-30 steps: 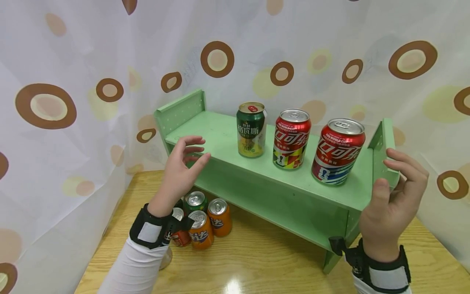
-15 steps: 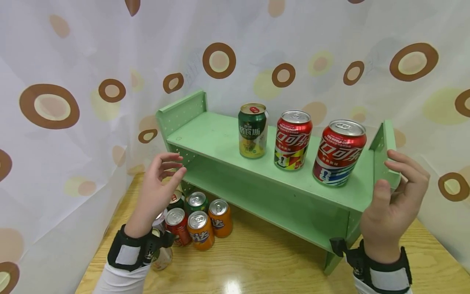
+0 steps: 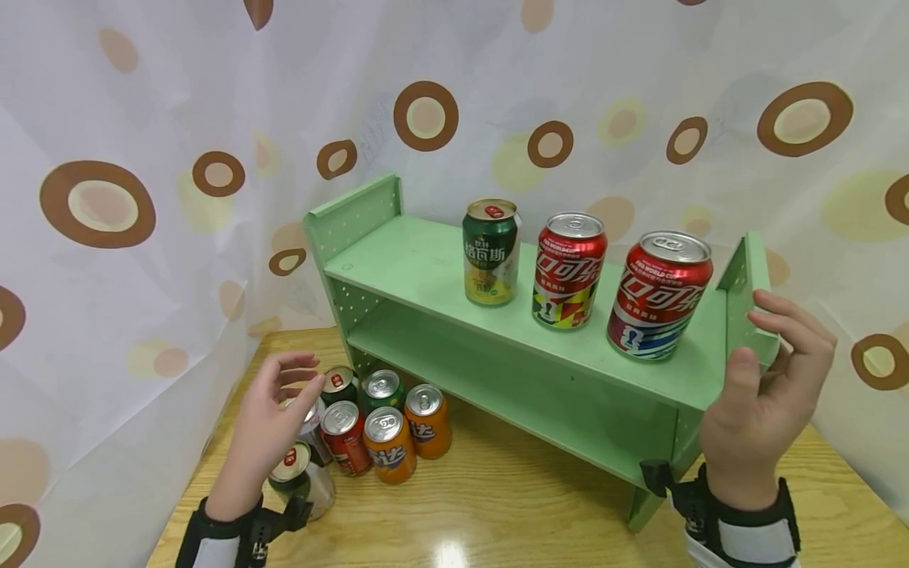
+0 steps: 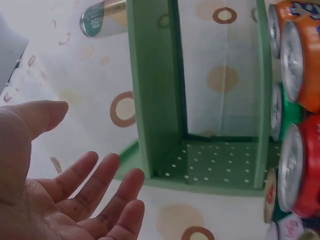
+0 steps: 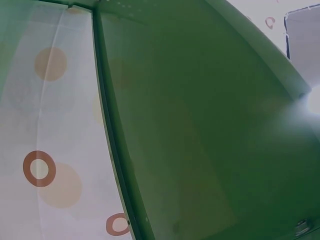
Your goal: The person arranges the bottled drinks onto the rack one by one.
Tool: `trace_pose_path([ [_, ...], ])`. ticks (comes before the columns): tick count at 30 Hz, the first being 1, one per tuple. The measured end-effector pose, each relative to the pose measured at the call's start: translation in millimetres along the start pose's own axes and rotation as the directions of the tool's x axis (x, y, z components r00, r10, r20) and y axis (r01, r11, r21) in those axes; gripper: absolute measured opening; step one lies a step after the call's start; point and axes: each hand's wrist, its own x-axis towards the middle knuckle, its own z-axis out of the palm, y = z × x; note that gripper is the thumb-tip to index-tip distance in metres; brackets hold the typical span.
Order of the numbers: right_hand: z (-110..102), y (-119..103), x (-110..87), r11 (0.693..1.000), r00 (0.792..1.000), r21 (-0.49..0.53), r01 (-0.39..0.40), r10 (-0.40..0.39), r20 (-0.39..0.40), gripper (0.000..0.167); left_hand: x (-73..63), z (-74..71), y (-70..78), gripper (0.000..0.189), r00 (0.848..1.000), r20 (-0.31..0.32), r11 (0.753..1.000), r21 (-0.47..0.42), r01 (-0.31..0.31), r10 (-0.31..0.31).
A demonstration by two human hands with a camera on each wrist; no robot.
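My left hand [image 3: 264, 422] is in the air over a group of drink cans at the shelf's lower left, fingers relaxed and holding nothing. Closest to it are a green and white can [image 3: 316, 493] and a red can [image 3: 348, 451]. The left wrist view shows the palm and spread fingers apart from any can. My right hand [image 3: 767, 402] is at the right end panel of the green shelf [image 3: 426, 248], fingers loosely bent beside the panel's edge; whether they touch it is unclear. No right-hand fingers show in the right wrist view.
On the top board stand a green-yellow can [image 3: 490, 268] and two red cola cans [image 3: 568, 272]. Orange soda cans [image 3: 428, 430] and a green can [image 3: 383, 388] stand on the wooden table [image 3: 497, 505]. A patterned white curtain [image 3: 469, 47] hangs behind.
My left hand has moved down and to the left, away from the shelf's top board to the cans on the table. The right hand stays put.
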Motion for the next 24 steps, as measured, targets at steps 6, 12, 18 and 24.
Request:
trace_pose_path([
  [6, 1, 0, 0.3, 1.0, 1.0, -0.013, 0.003, -0.003, -0.008, 0.033, -13.0, -5.5, -19.3, 0.038, 0.995, 0.025, 0.992, 0.084, 0.096, -0.098],
  [12, 1, -1, 0.2, 0.999, 1.0, -0.034, 0.021, -0.022, -0.01, 0.034, -22.7, -6.8, -36.3, 0.044, 0.976, 0.056, 0.972, 0.119, 0.202, -0.21],
  [18, 0, 0, 0.7, 0.999, 1.0, -0.044, 0.023, -0.022, 0.003, 0.035, -29.9, -3.7, -51.2, 0.056, 0.964, 0.063, 0.95, 0.196, 0.243, -0.26],
  [24, 0, 0, 0.2, 0.999, 1.0, -0.042, 0.019, -0.019, 0.007, 0.033, -36.9, -2.4, -61.0, 0.057, 0.959, 0.043, 0.936, 0.237, 0.261, -0.279],
])
